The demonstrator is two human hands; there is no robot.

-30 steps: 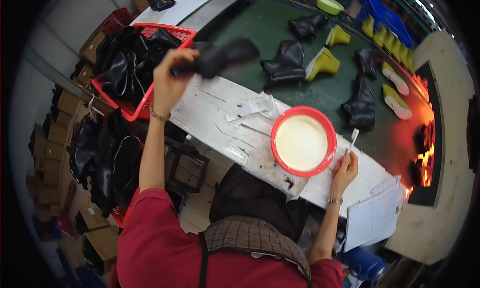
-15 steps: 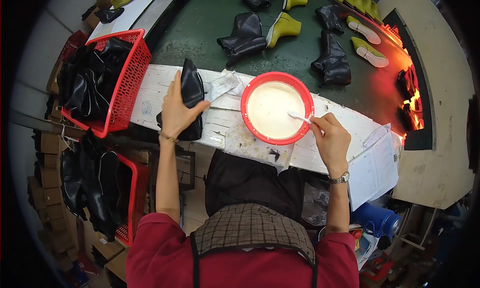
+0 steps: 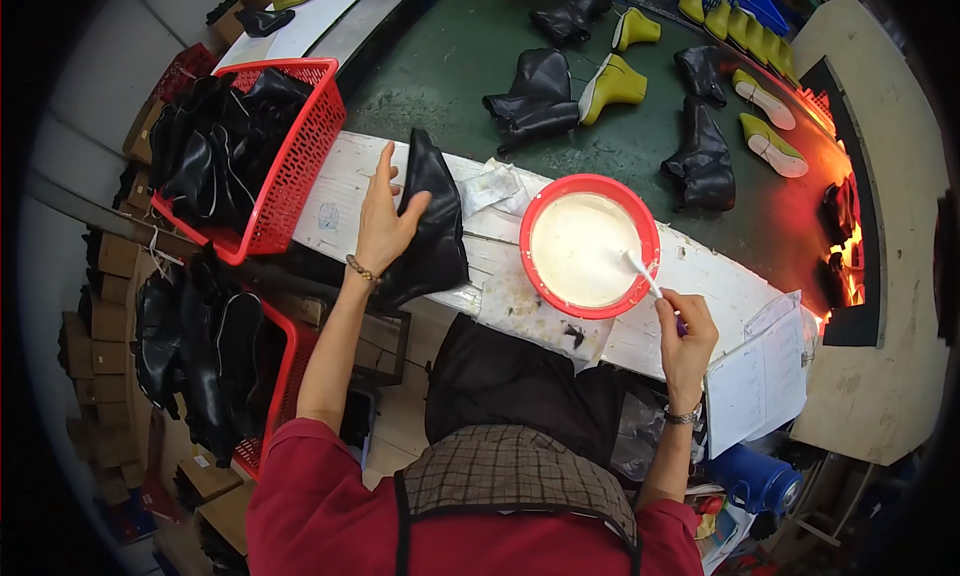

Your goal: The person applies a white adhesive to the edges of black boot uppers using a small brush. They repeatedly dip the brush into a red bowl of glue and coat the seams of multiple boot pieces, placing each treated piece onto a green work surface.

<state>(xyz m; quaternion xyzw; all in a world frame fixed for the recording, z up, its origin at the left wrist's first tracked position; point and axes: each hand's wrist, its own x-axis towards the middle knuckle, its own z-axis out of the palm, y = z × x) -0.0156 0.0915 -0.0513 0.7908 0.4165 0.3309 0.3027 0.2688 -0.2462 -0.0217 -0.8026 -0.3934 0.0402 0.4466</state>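
On the white board lies a black leather boot upper [image 3: 428, 226], its side turned up toward me. My left hand [image 3: 388, 216] rests at its left edge, fingers stretched and thumb spread over the leather. A red bowl [image 3: 651, 238] of creamy white liquid [image 3: 580, 246] stands right of the boot upper. My right hand [image 3: 688, 338] is closed around a brush [image 3: 648, 276] with a pale shaft and a bit of purple at the grip. The brush's white tip is at the liquid's right side, inside the rim.
Red baskets [image 3: 298, 146] of black boot uppers stand at the left. Beyond the board, a dark green surface [image 3: 430, 86] carries black uppers [image 3: 535, 96] and yellow-green shoe lasts [image 3: 612, 88]. A glowing orange heater opening [image 3: 850, 266] is at the far right. Paper sheets [image 3: 755, 396] lie at the right.
The boot upper has turned so that its broad side shows, with my left hand still at it. My right hand has drawn back toward me, and the brush now slants differently. The whole view has shifted.
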